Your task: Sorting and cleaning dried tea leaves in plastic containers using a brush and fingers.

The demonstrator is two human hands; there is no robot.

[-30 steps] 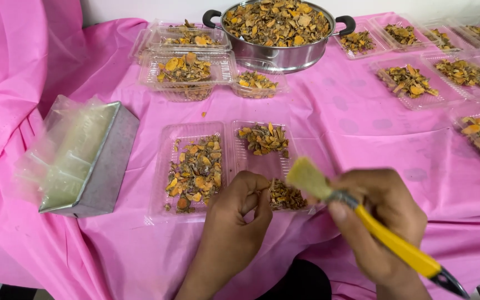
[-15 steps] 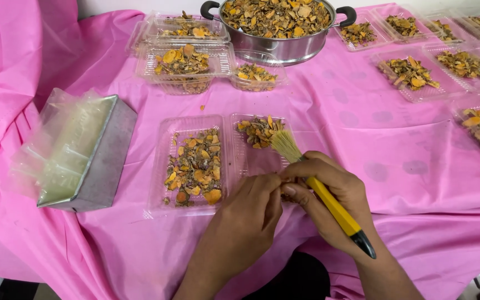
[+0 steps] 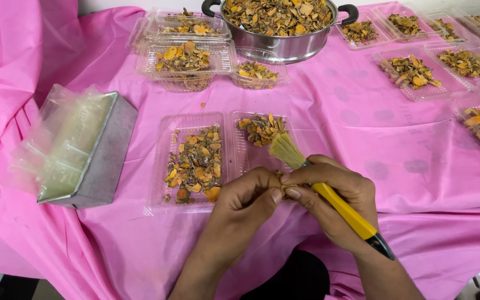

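Right hand (image 3: 334,205) grips a yellow-handled brush (image 3: 329,197), bristles up over the open clear clamshell tray (image 3: 193,161) on the pink-covered table (image 3: 373,133). Left hand (image 3: 248,200) pinches a small dried piece (image 3: 289,191) against right fingertips, just in front of tray.

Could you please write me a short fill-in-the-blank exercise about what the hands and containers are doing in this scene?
1. The right hand holds a brush whose handle is ____ in colour.
2. The open clear clamshell tray lies on a ____ tablecloth.
3. The large metal pot at the far edge has two ____ handles.
4. The left hand meets the right hand at a small piece pinched between their ____.

Missing words: yellow; pink; black; fingers
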